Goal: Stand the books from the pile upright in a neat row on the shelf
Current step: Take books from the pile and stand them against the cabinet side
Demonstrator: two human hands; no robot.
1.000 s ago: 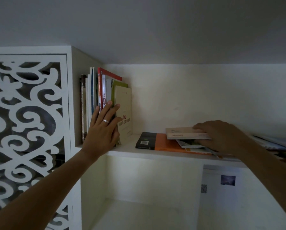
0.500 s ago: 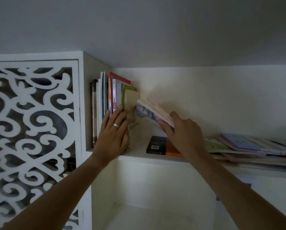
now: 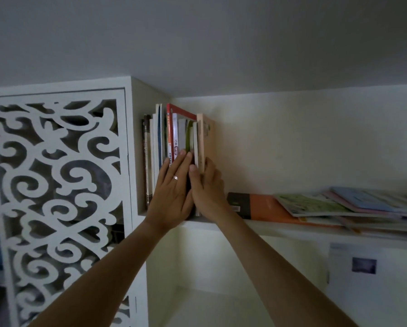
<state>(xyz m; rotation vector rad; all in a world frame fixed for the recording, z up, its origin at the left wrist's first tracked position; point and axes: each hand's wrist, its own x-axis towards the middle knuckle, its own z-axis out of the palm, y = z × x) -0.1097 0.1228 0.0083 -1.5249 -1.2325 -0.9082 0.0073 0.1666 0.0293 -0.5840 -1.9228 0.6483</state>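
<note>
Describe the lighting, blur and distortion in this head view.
Head view: dim, flat light, no glare; the lattice panel openings fall into dark shadow. Wide-angle bend curves the shelf edge. The flat pile smears at the right edge; the upright row and both hands, left hand, right hand, stay fairly sharp.

Single head view, from below, facing up and forward at white wooden shelf (image 3: pixel 280 226); close, within arm's reach. Upright book row (image 3: pixel 174 147) at 12 o'clock, flat pile (image 3: pixel 339 206) at 3.
</note>
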